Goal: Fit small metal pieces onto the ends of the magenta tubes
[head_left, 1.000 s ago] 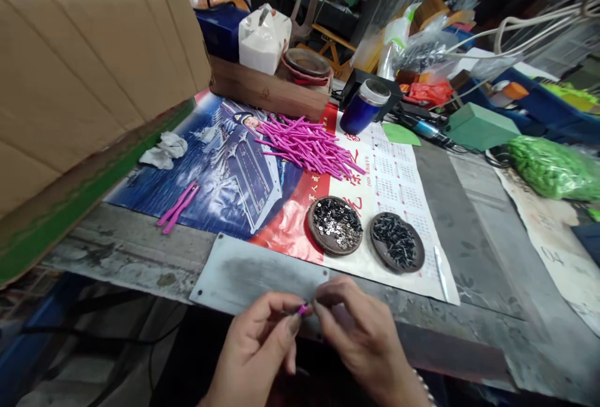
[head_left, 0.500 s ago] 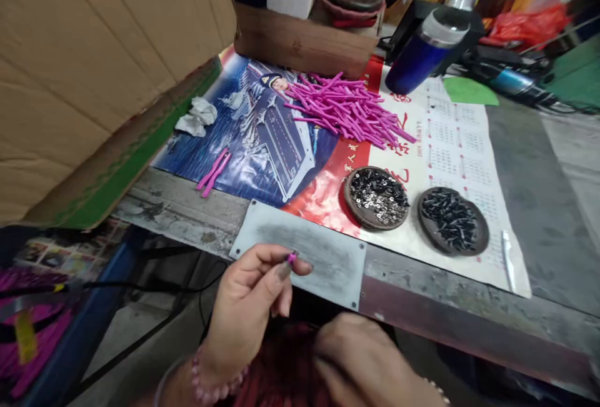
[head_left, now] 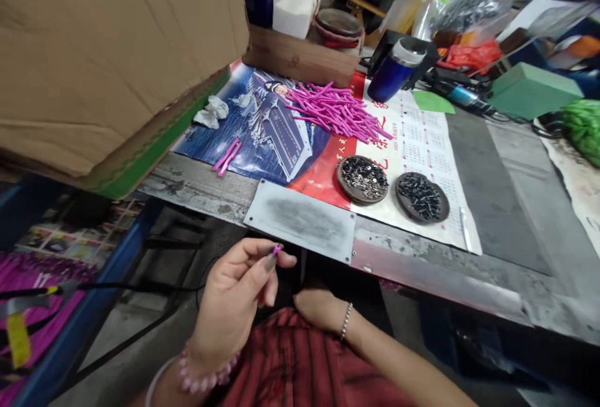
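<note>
My left hand [head_left: 234, 294] is raised in front of the table edge and pinches a short pink tube [head_left: 276, 249] between thumb and forefinger. My right hand [head_left: 319, 309] rests low on my lap against red striped cloth, its fingers mostly hidden. A heap of pink tubes [head_left: 335, 111] lies on the calendar poster [head_left: 422, 144]. Two round dishes stand near the front: one with small silvery washers [head_left: 362, 179], one with dark screws [head_left: 422, 197]. A grey metal plate [head_left: 300, 221] lies at the table edge just beyond my left hand.
A big cardboard box [head_left: 107, 50] overhangs the table's left side. Two loose pink tubes [head_left: 227, 157] and a crumpled tissue [head_left: 210, 112] lie near it. A blue flask [head_left: 392, 71], a green box [head_left: 534, 89] and a wooden block [head_left: 300, 60] stand at the back. More pink tubes fill a bin [head_left: 28, 307] at lower left.
My right hand has let go of the pink tube and dropped to my lap. The left hand keeps the tube. The view has swung left and down.
</note>
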Demonstrator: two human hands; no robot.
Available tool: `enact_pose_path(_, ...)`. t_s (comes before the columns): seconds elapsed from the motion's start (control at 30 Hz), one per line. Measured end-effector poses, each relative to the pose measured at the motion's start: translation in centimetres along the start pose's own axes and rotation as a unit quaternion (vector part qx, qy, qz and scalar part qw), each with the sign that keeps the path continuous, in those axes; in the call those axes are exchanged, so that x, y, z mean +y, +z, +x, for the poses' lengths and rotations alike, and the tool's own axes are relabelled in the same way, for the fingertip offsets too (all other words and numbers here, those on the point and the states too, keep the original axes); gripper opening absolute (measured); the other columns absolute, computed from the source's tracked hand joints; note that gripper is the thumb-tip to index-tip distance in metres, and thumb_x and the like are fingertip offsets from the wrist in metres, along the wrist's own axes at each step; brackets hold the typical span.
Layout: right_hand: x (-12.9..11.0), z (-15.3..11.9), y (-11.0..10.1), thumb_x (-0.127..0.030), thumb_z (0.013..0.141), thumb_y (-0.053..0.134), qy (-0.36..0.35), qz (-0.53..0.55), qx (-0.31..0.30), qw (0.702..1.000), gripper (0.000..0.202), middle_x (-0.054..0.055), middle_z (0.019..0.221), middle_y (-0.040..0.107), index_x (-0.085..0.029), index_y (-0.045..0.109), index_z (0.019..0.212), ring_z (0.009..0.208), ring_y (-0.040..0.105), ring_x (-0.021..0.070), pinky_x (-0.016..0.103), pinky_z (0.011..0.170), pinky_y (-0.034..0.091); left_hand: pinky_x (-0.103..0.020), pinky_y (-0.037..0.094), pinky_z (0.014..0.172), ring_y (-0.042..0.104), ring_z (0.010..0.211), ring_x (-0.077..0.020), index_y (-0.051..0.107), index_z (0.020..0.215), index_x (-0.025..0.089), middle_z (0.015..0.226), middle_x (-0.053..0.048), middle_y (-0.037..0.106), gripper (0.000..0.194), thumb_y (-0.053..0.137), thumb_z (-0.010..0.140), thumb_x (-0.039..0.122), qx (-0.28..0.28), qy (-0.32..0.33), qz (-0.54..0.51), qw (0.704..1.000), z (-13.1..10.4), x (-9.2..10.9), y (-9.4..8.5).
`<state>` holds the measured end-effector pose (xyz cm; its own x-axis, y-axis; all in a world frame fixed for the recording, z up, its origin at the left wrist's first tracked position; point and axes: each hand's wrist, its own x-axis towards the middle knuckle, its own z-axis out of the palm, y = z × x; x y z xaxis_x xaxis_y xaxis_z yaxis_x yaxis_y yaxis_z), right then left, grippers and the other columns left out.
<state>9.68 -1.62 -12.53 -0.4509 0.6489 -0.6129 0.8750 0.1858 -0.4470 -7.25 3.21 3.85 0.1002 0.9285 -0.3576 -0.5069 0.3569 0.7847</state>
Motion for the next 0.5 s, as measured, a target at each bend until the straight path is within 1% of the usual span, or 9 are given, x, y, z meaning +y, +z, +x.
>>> enact_pose_path(0.03,-0.1,-0.4,-0.1,-0.035,0.099,0.064,0.006,-0.004,-0.038,0.999,0.028,0.007,0.116,0.069,-0.016,0.065,0.120,0.095,0.070,0.0187,0.038,0.082,0.061,-0.012,0.041,0.044,0.054,0.043,-0.0032,0.077,0.084,0.017,0.078,-0.006,0.080,0.021,0.091,0.073,0.029,0.008,0.012,-0.004,1.000,-0.2,0.3,-0.4)
enact_pose_path(0.1,-0.4,-1.1,-0.4,-0.035,0.099,0.064,0.012,-0.017,-0.082,0.996,0.027,0.007,0.115,0.069,-0.016,0.065,0.119,0.095,0.070,0.0188,0.038,0.082,0.061,-0.012,0.043,0.045,0.054,0.044,-0.0036,0.077,0.084,0.017,0.078,-0.005,0.080,0.021,0.091,0.072,0.027,0.026,0.032,-0.004,0.999,-0.6,0.8,-1.3)
enact_pose_path(0.17,-0.5,-1.8,-0.7,-0.035,0.099,0.064,0.013,-0.023,-0.099,0.995,0.026,0.007,0.115,0.069,-0.016,0.065,0.118,0.096,0.070,0.0189,0.039,0.084,0.060,-0.013,0.043,0.045,0.053,0.045,-0.0040,0.077,0.085,0.016,0.077,-0.006,0.079,0.020,0.090,0.073,0.026,0.045,0.044,0.007,0.998,-0.8,0.9,-2.1)
enact_pose_path(0.23,-0.5,-2.3,-0.9,-0.034,0.099,0.064,0.012,-0.016,-0.090,0.996,0.025,0.006,0.113,0.070,-0.016,0.066,0.116,0.096,0.070,0.0188,0.039,0.084,0.060,-0.013,0.043,0.045,0.053,0.045,-0.0043,0.077,0.085,0.015,0.077,-0.007,0.079,0.021,0.090,0.073,0.026,0.062,0.044,0.024,0.997,-1.0,0.8,-2.7)
enact_pose_path(0.3,-0.5,-2.8,-0.8,-0.035,0.099,0.064,0.017,0.005,-0.060,0.998,0.024,0.006,0.110,0.071,-0.015,0.067,0.113,0.094,0.070,0.0182,0.039,0.084,0.060,-0.013,0.043,0.044,0.053,0.044,-0.0043,0.077,0.084,0.015,0.076,-0.007,0.079,0.022,0.091,0.071,0.027,0.074,0.039,0.039,0.996,-1.1,0.5,-3.0)
enact_pose_path(0.37,-0.5,-3.4,-0.6,-0.033,0.101,0.062,0.025,0.040,-0.010,0.999,0.021,0.004,0.102,0.072,-0.014,0.068,0.108,0.089,0.071,0.0173,0.039,0.084,0.060,-0.013,0.043,0.044,0.053,0.044,-0.0046,0.076,0.084,0.016,0.075,-0.007,0.079,0.024,0.092,0.069,0.028,0.084,0.030,0.057,0.994,-1.1,0.3,-2.9)
enact_pose_path(0.43,-0.6,-4.3,-0.5,-0.026,0.103,0.056,0.028,0.091,0.055,0.994,0.017,0.004,0.092,0.074,-0.014,0.069,0.103,0.085,0.073,0.0175,0.037,0.083,0.059,-0.013,0.044,0.044,0.053,0.045,-0.0050,0.076,0.083,0.016,0.074,-0.006,0.079,0.027,0.093,0.066,0.028,0.093,0.021,0.078,0.992,-0.9,0.2,-2.4)
enact_pose_path(0.5,-0.8,-5.6,-0.5,-0.019,0.104,0.051,0.022,0.154,0.130,0.979,0.018,0.005,0.092,0.076,-0.016,0.069,0.106,0.089,0.074,0.0178,0.032,0.085,0.058,-0.013,0.045,0.044,0.053,0.045,-0.0054,0.076,0.082,0.016,0.073,-0.006,0.078,0.030,0.095,0.063,0.028,0.102,0.016,0.102,0.989,-0.6,0.3,-1.5)
